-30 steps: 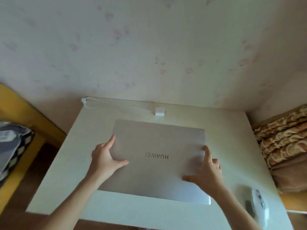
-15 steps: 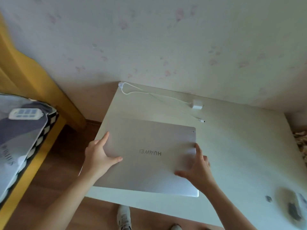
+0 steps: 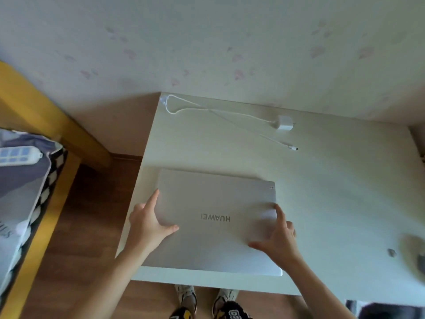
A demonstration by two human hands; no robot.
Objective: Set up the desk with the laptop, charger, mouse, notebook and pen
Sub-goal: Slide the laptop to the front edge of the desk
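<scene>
Both hands are clamped on the closed laptop (image 3: 213, 217), one per side: the left hand (image 3: 147, 224) has its thumb laid across the lid and its fingers running along the left edge, and the right hand (image 3: 277, 238) does the same on the right edge, thumb on top, fingers spread. Whether any fingers are hooked underneath, I can't tell from this angle.

So the laptop's lying flat on the white desk (image 3: 333, 203), lid shut, logo upside down to the wearer, sitting at the near left part with its near edge close to the desk's front edge. Looks to me like it's still getting nudged into position, not opened yet.

Further out, the charger (image 3: 284, 122) is already on the desk at the far side, its white cable (image 3: 207, 109) looping to the far left corner and the loose plug end (image 3: 293, 148) lying unconnected, well apart from the laptop. At the near right edge there's a blurry shape that could be the mouse (image 3: 414, 256), too smeared to be sure.

No notebook or pen anywhere in view. My guess: roughly halfway, with plugging in, notebook and pen left.
</scene>
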